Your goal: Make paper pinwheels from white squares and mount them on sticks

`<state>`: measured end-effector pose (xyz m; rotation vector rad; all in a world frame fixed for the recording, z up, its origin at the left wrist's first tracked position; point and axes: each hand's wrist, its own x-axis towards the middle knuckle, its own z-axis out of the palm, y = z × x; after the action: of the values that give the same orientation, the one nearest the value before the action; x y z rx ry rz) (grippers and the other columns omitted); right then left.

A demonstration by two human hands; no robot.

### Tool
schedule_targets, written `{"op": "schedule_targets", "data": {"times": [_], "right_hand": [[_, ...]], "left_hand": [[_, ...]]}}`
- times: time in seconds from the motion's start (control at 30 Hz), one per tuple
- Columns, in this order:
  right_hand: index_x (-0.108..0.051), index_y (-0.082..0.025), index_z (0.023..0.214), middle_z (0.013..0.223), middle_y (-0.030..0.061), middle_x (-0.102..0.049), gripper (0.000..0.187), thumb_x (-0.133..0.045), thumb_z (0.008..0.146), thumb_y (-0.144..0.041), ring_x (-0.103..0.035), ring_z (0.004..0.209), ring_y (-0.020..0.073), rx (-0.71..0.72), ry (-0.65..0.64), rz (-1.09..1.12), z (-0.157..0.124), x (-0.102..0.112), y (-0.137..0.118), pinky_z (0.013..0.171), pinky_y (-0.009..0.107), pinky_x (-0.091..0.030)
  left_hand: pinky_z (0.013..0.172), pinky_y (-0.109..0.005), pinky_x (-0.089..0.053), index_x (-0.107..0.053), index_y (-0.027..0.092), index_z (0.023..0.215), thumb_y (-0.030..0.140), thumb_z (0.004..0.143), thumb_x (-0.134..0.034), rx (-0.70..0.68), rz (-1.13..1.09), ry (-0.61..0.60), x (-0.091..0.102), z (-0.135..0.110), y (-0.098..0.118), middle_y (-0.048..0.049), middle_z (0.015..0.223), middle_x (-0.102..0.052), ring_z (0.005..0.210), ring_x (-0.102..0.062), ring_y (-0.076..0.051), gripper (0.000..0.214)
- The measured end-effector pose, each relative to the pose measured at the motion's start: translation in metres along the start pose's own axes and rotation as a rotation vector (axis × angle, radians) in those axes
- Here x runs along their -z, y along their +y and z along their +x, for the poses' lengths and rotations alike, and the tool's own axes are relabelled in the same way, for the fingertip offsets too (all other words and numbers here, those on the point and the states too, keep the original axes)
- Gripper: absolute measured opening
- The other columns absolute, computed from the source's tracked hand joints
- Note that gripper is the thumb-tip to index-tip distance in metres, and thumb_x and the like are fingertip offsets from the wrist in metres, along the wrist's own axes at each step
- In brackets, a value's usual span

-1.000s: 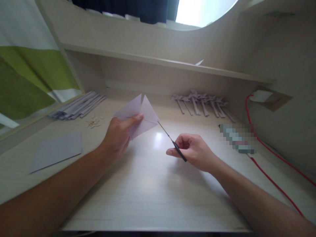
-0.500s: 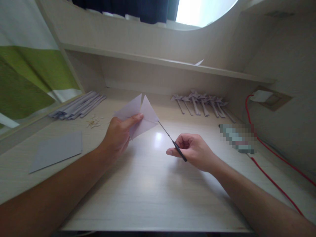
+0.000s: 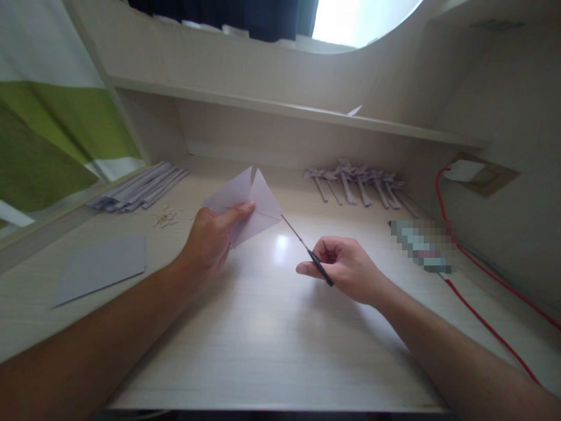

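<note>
My left hand [image 3: 219,234] pinches a white square sheet of paper [image 3: 263,202], thumb on top and the other fingers hidden beneath. A slit opens from the paper's top corner toward its middle, and crease lines show on it. In my right hand [image 3: 344,266] is a pair of scissors [image 3: 319,266] with black handles, fingers closed round them. The scissors' tips meet the paper's right corner. Whether the blades are apart cannot be made out from this angle. Both hands are raised above the light wooden desk [image 3: 263,356].
Rolled paper sticks [image 3: 140,187] lie at back left, beside a small pile of wooden bits [image 3: 166,216]. A stack of paper sheets [image 3: 105,269] is at left. Several paper pinwheels [image 3: 359,181] lie at back right. A blurred phone-like object [image 3: 421,245] and a red cable [image 3: 486,327] are at right.
The scissors and my right hand have shifted very slightly to the right. My left hand and the paper are almost unmoved.
</note>
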<state>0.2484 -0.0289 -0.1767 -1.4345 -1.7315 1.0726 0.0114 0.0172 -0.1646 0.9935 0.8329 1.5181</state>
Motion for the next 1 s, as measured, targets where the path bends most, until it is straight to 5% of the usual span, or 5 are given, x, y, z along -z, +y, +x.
{"op": "schedule_targets", "data": {"times": [0.27,0.4,0.63,0.87,1.0], "right_hand": [[-0.052,-0.020,0.064,0.058,-0.0063,-0.044,0.056,-0.089,0.068,-0.063,-0.035,0.056,0.0107,0.021,0.047,-0.073,0.001,0.002,0.001,0.050,0.027,-0.025],[-0.054,-0.021,0.065,0.059,-0.0047,-0.049,0.055,-0.086,0.069,-0.065,-0.039,0.056,0.0124,-0.046,0.093,-0.243,0.006,0.004,0.006,0.050,0.027,-0.026],[-0.056,-0.022,0.068,0.064,-0.0008,-0.060,0.038,-0.085,0.072,-0.047,-0.048,0.059,0.0155,-0.072,0.066,-0.539,0.009,0.006,0.009,0.051,0.028,-0.028],[-0.066,-0.020,0.070,0.067,0.0010,-0.067,0.017,-0.075,0.079,-0.031,-0.055,0.059,0.0152,0.007,-0.048,-0.476,0.006,0.011,0.006,0.053,0.028,-0.032],[-0.069,-0.018,0.075,0.067,0.0012,-0.066,0.026,-0.071,0.088,-0.040,-0.056,0.061,0.0144,0.089,0.042,-0.126,0.005,0.012,-0.002,0.056,0.027,-0.039]], "left_hand": [[0.078,-0.030,-0.054,-0.078,0.016,0.084,0.025,0.069,-0.086,-0.020,0.025,0.029,0.003,0.002,-0.002,-0.0062,0.093,-0.078,0.081,-0.070,-0.020,0.019],[0.071,-0.029,-0.052,-0.074,0.017,0.073,0.020,0.062,-0.081,0.025,0.045,0.067,0.006,0.004,-0.004,-0.0017,0.078,-0.072,0.070,-0.065,-0.017,0.013],[0.060,-0.030,-0.049,-0.075,0.019,0.074,0.022,0.059,-0.081,0.120,0.124,-0.022,0.004,-0.001,0.000,-0.0033,0.073,-0.073,0.064,-0.065,-0.020,0.017],[0.058,-0.031,-0.050,-0.076,0.019,0.073,0.024,0.061,-0.079,0.196,0.156,-0.076,0.001,-0.005,0.002,-0.0046,0.073,-0.074,0.060,-0.066,-0.022,0.014],[0.060,-0.033,-0.052,-0.078,0.019,0.075,0.024,0.059,-0.081,0.261,0.155,-0.170,-0.003,-0.007,0.002,-0.0082,0.074,-0.076,0.065,-0.070,-0.026,0.016]]}}
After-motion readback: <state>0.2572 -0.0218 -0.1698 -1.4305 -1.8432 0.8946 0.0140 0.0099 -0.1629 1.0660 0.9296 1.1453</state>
